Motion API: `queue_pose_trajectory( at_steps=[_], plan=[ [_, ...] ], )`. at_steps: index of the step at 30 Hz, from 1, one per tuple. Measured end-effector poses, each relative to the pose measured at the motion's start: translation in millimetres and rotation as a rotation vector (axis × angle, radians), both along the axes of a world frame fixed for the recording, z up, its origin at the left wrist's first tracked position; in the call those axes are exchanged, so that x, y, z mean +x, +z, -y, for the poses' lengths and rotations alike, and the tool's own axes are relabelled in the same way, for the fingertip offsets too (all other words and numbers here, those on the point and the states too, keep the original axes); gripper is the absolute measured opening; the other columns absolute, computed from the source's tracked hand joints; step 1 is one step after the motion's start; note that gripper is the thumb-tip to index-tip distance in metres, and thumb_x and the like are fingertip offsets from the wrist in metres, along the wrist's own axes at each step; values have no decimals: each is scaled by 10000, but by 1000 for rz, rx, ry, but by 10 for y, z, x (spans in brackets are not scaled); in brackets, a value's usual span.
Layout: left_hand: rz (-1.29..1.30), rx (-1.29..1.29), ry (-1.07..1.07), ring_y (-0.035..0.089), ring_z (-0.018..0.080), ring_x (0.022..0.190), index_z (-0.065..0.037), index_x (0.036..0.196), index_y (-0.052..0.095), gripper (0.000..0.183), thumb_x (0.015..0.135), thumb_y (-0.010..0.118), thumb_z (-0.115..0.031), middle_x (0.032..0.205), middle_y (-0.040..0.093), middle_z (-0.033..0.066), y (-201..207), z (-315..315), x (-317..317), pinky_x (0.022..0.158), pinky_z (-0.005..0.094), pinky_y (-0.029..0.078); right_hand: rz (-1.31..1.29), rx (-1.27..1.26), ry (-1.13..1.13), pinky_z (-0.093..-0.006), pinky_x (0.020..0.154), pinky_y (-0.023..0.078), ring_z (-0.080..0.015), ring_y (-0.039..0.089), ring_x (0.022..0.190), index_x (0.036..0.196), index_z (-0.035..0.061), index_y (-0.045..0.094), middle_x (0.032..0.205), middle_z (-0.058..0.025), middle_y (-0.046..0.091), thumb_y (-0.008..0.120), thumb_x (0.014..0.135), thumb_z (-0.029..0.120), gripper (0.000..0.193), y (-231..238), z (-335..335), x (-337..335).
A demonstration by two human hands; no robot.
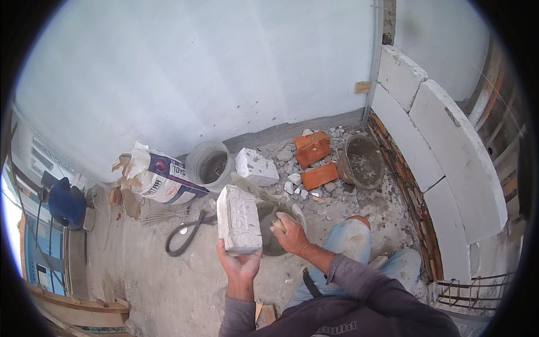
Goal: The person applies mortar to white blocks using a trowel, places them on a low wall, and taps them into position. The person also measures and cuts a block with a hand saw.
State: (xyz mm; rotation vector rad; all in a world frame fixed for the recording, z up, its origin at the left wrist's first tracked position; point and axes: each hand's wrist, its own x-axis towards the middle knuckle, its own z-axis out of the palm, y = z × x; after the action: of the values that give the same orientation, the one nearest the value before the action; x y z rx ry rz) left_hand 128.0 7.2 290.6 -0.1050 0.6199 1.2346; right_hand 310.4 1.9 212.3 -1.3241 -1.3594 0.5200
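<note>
White block: held off the floor (168, 281), just left of the mortar bucket and overlapping its rim in view; the block (240, 222) has a rough, marked face turned toward the camera.
Left grip: the left hand (241, 267) holds the block by its near end, fingers and palm beneath, nothing clasping the far end.
Right grip: the right hand (292, 236) is curled closed round a short, pale handle (278, 224); what the handle belongs to cannot be told.
Mortar bucket: the bucket (304, 220) stands before the person's knees, with wet grey mortar inside, under the right hand.
Slip risk: the block could tip or drop, because one hand bears it from one end; wet or dusty fingers would make that likelier.
Splash risk: a dropped block could strike the bucket's rim and spill mortar, since the two are so near.
Toward the floor's far edge: a clear plastic bucket (193, 169), a second white block (256, 168), orange bricks (319, 176) on rubble (283, 154), and a dark tub (348, 177).
Footing risk: the loose rubble could shift underfoot if stepped on.
Left of the buckets: a torn paper sack (171, 175) and a black strap (185, 238).
Floor's right edge: a wall of large pale blocks (449, 151).
</note>
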Motion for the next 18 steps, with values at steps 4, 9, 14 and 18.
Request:
queue_pose_trajectory(
  at_steps=[4,9,14,18],
  plan=[
    [22,39,-87,461,329,1411,-181,1506,504,632,1004,461,-563,1553,492,103,133,-3,165,1149,558,360,186,-14,0,-485,826,528,-453,642,966,1135,-31,589,1045,-257,624,700,881,110,311,-263,135,-55],
    [8,7,-48,473,324,1396,-167,1496,505,630,990,508,-543,1540,495,99,111,-36,69,1162,557,362,485,143,160,-452,817,550,-391,658,939,1102,-16,617,1018,-199,646,667,865,61,254,-157,658,407],
    [38,112,-19,453,344,1418,-165,1524,476,649,1006,484,-556,1549,485,108,82,32,-157,1174,573,351,525,-20,247,-483,805,541,-407,655,949,1081,-10,631,995,-197,655,665,830,71,267,114,850,885],
    [-101,186,16,453,344,1418,-151,1542,441,666,994,540,-518,1543,487,116,116,116,-258,1170,567,363,467,-268,352,-509,803,531,-442,661,927,1101,-26,618,962,-229,673,668,815,108,320,-20,666,890]
  ],
)
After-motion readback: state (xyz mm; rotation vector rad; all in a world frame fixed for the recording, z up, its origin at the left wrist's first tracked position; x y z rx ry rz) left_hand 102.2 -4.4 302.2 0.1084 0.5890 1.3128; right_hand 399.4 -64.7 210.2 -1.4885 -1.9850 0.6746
